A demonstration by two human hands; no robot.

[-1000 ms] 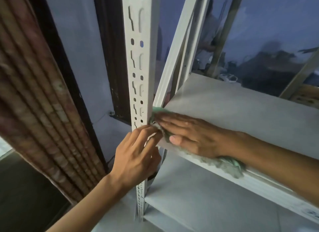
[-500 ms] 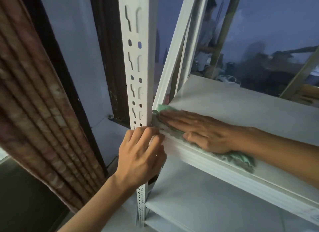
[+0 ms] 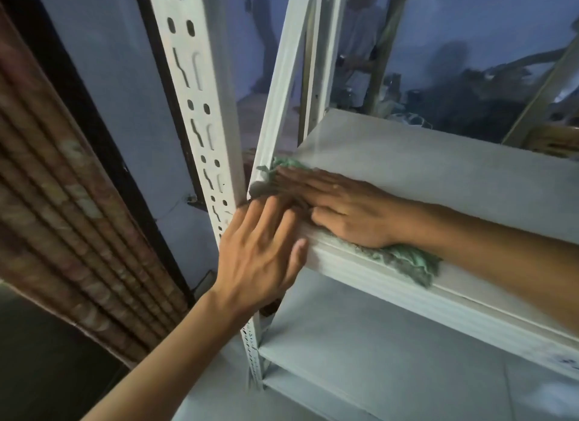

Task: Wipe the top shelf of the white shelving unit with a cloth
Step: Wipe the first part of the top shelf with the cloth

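Under the flat right hand (image 3: pixel 341 207), green cloth (image 3: pixel 410 260), on top shelf (image 3: pixel 438 176)

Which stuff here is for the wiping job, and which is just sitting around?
For the job:
green cloth
top shelf
right hand, flat on the cloth
left hand, on the slotted post

Just around:
lower shelf
rolled mat

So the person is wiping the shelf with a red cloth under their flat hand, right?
Not quite: the cloth is green, not red. The head view shows it bunched under the flat right hand on the top shelf, with green edges poking out near the corner and by the wrist.
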